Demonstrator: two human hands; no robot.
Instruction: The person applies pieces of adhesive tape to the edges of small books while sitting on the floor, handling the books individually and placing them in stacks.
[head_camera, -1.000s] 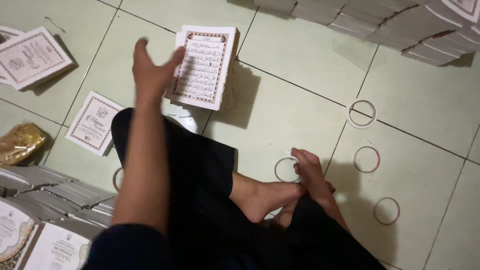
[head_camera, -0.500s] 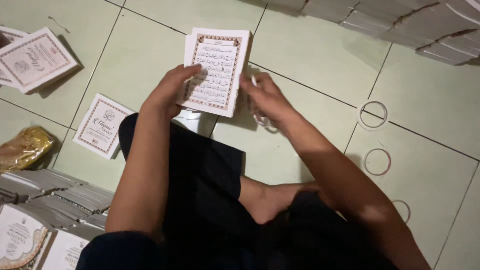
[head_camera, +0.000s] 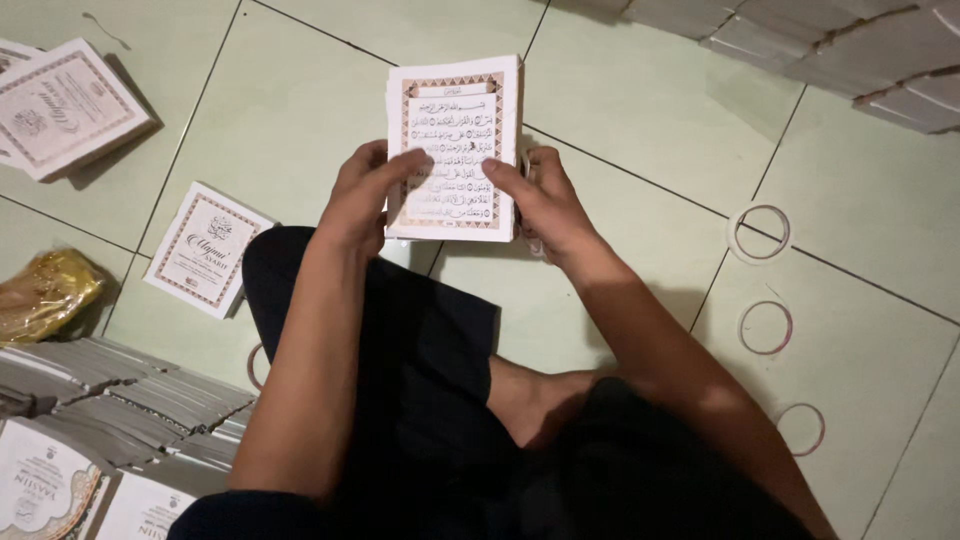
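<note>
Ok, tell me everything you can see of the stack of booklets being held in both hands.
The stack of booklets is a thick pile of white paper pages, held upright over the green tile floor. The top page shows printed script inside an ornate brownish border. The page edges line up fairly squarely. The left hand grips its left edge, thumb on the face; the right hand grips the right edge, thumb likewise on the front.
</note>
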